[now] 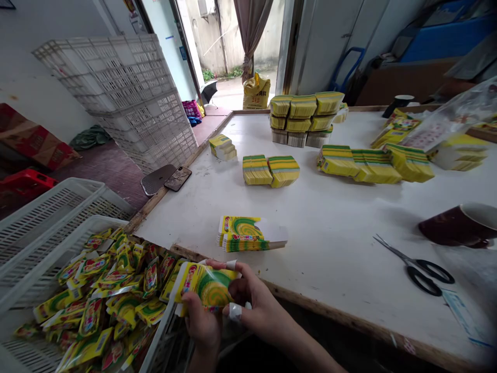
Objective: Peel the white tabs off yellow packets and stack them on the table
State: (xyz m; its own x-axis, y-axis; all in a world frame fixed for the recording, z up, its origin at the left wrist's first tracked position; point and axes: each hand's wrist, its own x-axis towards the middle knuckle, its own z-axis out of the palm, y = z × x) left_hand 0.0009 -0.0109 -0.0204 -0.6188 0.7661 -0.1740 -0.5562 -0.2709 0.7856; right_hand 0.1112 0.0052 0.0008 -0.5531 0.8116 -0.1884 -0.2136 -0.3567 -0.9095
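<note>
A small yellow and green printed carton (207, 285) is held over the table's front edge, its white end flaps at the left. My left hand (204, 324) grips it from below, with the thumb across its face. At the carton's right end, my right hand (258, 300) has its fingers curled against it; white wraps cover some fingertips and the thumb. Just beyond lies a fanned stack of flat cartons (244, 233) in the same print. To the left, many filled packs (116, 280) lie heaped in a white plastic crate (106, 220).
Bundled cartons stand in a block (306, 111), a pair (269, 171) and a row (373, 163) on the white table (330, 228). Scissors (419, 269) and a dark mug (462, 225) lie right. A phone (177, 178) rests at the left edge; crates (128, 83) are stacked behind.
</note>
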